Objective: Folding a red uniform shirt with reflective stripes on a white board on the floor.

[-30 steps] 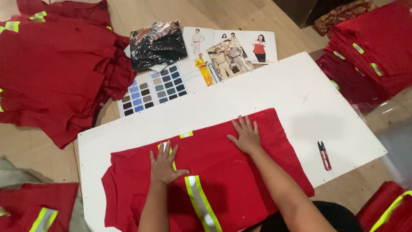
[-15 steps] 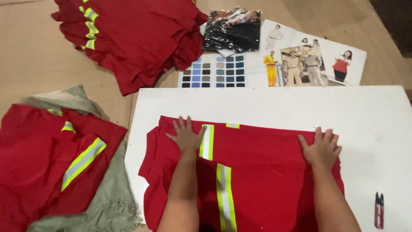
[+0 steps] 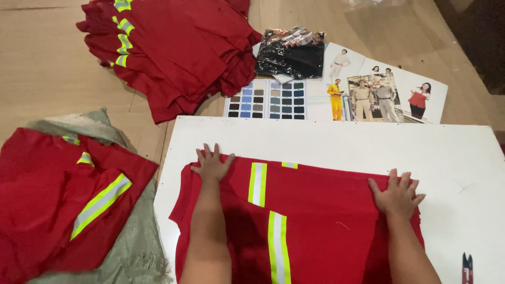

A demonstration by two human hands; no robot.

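Note:
A red garment [image 3: 321, 221] with yellow-and-silver reflective stripes lies spread on a white board [image 3: 336, 139]. My left hand [image 3: 212, 164] presses flat on its top left corner, fingers apart. At the garment's top right edge my right hand [image 3: 398, 194] rests flat too, fingers spread. Neither hand holds anything. Both forearms reach up from the bottom of the view across the cloth.
A pile of red garments [image 3: 173, 47] lies at the top left, another red piece [image 3: 58, 194] on a grey-green sack [image 3: 131, 247] at the left. Colour swatch card [image 3: 265, 99], printed sheet of uniformed figures [image 3: 379, 89] and black plastic packet [image 3: 292, 52] lie beyond the board. Small red snips [image 3: 467, 265] sit bottom right.
The view has shifted a little. My hands stay flat on the garment's upper edge, the left near the left corner, the right at the right side.

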